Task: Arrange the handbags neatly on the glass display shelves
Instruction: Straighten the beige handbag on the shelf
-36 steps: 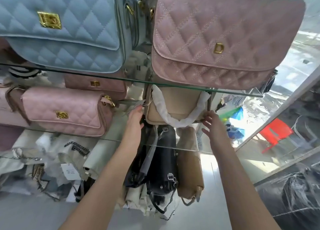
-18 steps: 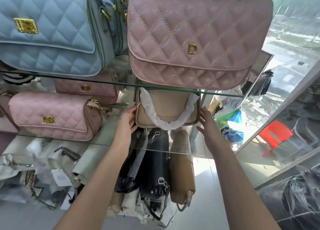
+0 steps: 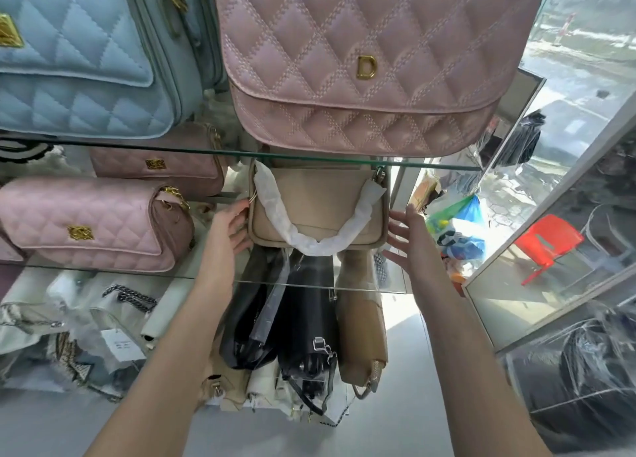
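A beige handbag point(image 3: 320, 201), its handle wrapped in white paper, stands upright on the middle glass shelf point(image 3: 378, 286). My left hand point(image 3: 230, 229) touches the bag's left side with spread fingers. My right hand point(image 3: 411, 241) hovers open just off its right side, apart from it. Above, on the upper glass shelf point(image 3: 430, 164), sit a large pink quilted bag point(image 3: 361, 60) with a gold D and a light blue quilted bag point(image 3: 75, 57). Two more pink quilted bags point(image 3: 89, 222) point(image 3: 158, 167) rest to the left on the middle shelf.
Below the middle shelf lie black bags in plastic point(image 3: 303, 325), a tan bag point(image 3: 361, 332) and pale wrapped bags point(image 3: 69, 319). A glass side panel point(image 3: 550, 250) closes the right; beyond it are a red plastic chair point(image 3: 547, 243) and coloured plastic sacks point(image 3: 461, 222).
The view has tilted and moved closer. My right hand has come off the beige bag's right edge and opened beside it; my left hand stays at its left side.
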